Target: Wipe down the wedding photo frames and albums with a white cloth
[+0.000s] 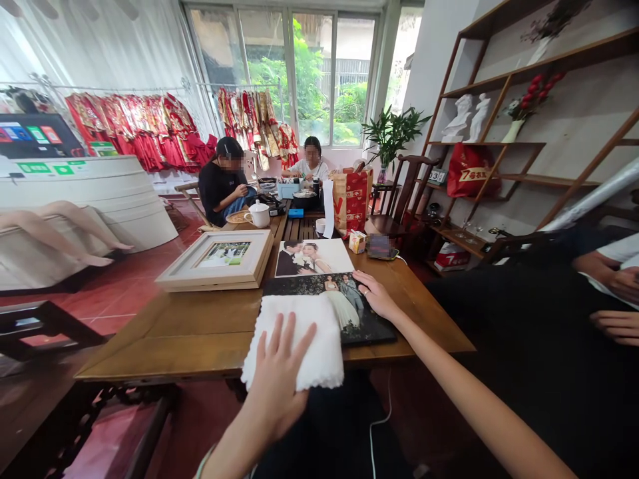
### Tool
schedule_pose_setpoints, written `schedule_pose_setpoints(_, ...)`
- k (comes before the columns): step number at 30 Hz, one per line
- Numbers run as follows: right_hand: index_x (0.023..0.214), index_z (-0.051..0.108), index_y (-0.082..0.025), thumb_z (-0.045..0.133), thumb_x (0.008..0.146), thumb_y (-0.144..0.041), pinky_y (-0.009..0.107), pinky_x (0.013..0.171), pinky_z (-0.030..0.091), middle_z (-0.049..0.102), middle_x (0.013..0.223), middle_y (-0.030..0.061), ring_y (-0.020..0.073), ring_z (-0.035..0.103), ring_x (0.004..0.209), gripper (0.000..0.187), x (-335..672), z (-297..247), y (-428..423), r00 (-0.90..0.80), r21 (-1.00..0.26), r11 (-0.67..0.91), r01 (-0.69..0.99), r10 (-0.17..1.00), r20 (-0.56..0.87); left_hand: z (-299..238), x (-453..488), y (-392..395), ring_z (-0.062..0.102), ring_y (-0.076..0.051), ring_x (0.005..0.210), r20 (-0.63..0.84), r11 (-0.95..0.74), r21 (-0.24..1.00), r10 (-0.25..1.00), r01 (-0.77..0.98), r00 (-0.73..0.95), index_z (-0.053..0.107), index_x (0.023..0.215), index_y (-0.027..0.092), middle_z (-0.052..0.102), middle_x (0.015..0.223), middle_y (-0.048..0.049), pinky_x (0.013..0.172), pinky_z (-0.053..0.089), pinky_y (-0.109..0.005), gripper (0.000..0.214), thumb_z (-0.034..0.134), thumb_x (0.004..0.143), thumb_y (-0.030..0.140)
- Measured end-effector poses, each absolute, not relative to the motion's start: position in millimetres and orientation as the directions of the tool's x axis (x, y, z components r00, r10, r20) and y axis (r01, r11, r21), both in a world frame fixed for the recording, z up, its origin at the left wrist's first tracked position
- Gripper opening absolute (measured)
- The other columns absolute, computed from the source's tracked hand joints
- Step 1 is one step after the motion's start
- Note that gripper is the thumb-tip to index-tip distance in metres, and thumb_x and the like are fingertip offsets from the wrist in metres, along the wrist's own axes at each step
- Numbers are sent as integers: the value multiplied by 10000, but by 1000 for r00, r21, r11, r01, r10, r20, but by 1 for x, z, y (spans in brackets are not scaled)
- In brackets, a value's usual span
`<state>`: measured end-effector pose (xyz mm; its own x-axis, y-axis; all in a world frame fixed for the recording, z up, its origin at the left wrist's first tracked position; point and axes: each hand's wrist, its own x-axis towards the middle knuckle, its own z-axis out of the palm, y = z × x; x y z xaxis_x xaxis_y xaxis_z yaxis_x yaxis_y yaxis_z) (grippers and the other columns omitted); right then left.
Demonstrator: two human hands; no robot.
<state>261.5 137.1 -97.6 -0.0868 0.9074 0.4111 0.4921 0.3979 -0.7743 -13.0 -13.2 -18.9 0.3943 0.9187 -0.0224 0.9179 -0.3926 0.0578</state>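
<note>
My left hand (pixel 282 369) lies flat with fingers spread on a white cloth (pixel 324 332) with a scalloped edge. That cloth covers the left part of a dark wedding photo panel (pixel 367 319) at the table's near edge. Fingers stretched out, my right hand (pixel 374 294) rests on the panel's upper right edge. Just beyond it, a lighter wedding photo (pixel 329 256) shows a couple close together. To the left is a white picture frame (pixel 214 259) with a small photo in its mat; it seems to sit on another frame.
The wooden table (pixel 200 332) also bears a white teapot (pixel 258 214), a red and brown paper bag (pixel 353 203), a small box (pixel 357 241) and a phone (pixel 382 246) with a cable. Two people sit at the far end; another person's hands (pixel 619 299) show at the right.
</note>
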Motion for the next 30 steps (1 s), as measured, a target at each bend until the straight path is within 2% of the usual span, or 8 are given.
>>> schedule_pose_setpoints(5,1202,593,-246,452,834,-235,495,1124,226,529,1332,56,217,418,1285,394,263,-97,135,-114,-760,408,507,905,410,-18,10,-3,-23,-343,1387,-18,-396,93,917,913,399,235,1439,295,80,1538,-89,1076,122,-559,846,539,661,164)
schedule_pose_setpoints(8,1207,589,-238,443,843,-251,503,1122,223,521,1339,66,220,411,1289,393,263,-97,135,-122,-749,411,519,904,411,-17,20,34,67,-370,1382,41,-390,72,921,918,388,254,1435,279,164,1519,-133,1050,178,-577,746,550,750,262)
schedule_pose_setpoints(11,1197,596,-243,450,847,-281,505,1120,225,528,1332,65,223,418,1283,381,264,-98,136,-126,-750,421,510,899,420,-14,28,79,123,-398,1367,38,-373,41,927,927,372,270,1431,261,207,1500,-162,1010,228,-606,687,537,803,344)
schedule_pose_setpoints(17,1187,602,-264,464,832,-247,498,1119,235,547,1315,45,218,430,1275,382,264,-100,137,-106,-755,420,504,897,428,-12,42,126,159,-403,1357,59,-370,5,927,929,369,271,1428,264,239,1485,-171,995,227,-617,630,472,851,417)
schedule_pose_setpoints(22,1180,610,-255,469,807,-205,505,1115,241,549,1312,48,225,432,1275,402,264,-99,138,-97,-758,411,506,900,424,-22,43,79,78,-409,1370,68,-472,12,880,882,470,254,1431,266,171,1507,-171,1027,164,-614,722,554,785,387)
schedule_pose_setpoints(25,1175,613,-258,478,805,-218,503,1112,249,554,1306,42,226,438,1270,397,264,-99,138,-97,-759,420,498,896,432,-29,42,31,-28,-391,1378,48,-528,28,849,849,526,189,1447,283,87,1530,-141,1060,81,-599,873,628,698,380)
schedule_pose_setpoints(30,1179,612,-246,485,811,-256,499,1110,246,544,1316,60,230,430,1277,390,265,-97,138,-95,-767,408,495,903,419,-34,43,-8,-89,-396,1370,20,-564,73,826,823,564,156,1454,290,59,1534,-136,1057,42,-618,923,630,672,419)
